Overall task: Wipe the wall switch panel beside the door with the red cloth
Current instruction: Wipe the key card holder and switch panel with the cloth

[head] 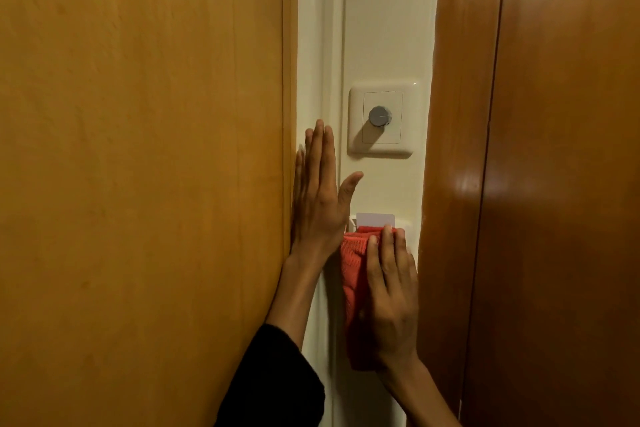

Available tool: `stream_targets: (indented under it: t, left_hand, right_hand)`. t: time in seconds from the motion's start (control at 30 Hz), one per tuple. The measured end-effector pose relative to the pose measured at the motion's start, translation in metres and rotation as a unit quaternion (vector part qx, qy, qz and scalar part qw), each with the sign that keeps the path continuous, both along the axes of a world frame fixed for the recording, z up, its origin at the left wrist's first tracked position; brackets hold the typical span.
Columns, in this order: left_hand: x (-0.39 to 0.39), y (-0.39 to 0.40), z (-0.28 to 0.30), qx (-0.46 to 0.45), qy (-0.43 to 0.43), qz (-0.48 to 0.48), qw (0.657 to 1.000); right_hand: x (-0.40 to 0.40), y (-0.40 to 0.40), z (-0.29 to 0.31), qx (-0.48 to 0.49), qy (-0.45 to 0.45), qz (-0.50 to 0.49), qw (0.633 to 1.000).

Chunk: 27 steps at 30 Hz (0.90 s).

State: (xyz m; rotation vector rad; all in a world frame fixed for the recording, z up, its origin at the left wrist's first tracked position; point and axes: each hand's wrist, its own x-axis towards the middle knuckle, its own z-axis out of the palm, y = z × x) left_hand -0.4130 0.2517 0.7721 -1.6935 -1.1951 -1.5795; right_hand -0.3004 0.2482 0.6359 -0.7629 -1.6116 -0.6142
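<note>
Hands at work: I see the right hand [389,295] pressing the red cloth [355,274] flat over a panel at six o'clock below the dimmer switch [381,118]; the left hand [317,198] lies open-palmed on the frame; no legible writing.

A narrow cream wall strip [388,28] between two wooden panels carries a white dimmer switch plate [381,120] with a grey knob [380,116], and below it a white card holder [375,218].

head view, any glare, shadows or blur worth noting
Head view: warm dim light; glare streaks on the glossy brown wooden door at right; the grey round dimmer knob casts a shadow down-left on its white square switch plate; the right hand and red cloth look slightly motion-blurred.
</note>
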Motion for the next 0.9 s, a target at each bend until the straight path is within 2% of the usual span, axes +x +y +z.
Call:
stream_targets:
  t: [0.23,0.43,0.6,0.8,0.9]
  left_hand:
    - [0.0,0.025,0.017,0.009,0.053,0.073,0.996]
    - [0.0,0.031,0.017,0.019,0.078,0.108,0.991]
    - [-0.002,0.035,0.018,0.029,0.076,0.119,0.99]
    - [-0.001,0.034,0.019,0.037,0.073,0.102,0.991]
    - [-0.001,0.033,0.019,0.039,0.072,0.104,0.991]
  right_hand:
    - [-0.013,-0.002,-0.001,-0.042,-0.043,-0.142,0.988]
    - [0.007,0.009,-0.007,-0.013,-0.1,-0.159,0.982]
    - [0.003,0.004,0.018,-0.027,-0.032,-0.143,0.989]
    - [0.014,0.012,-0.008,0.028,-0.187,-0.147,0.971]
    - [0.025,0.006,-0.004,0.011,-0.173,-0.146,0.974]
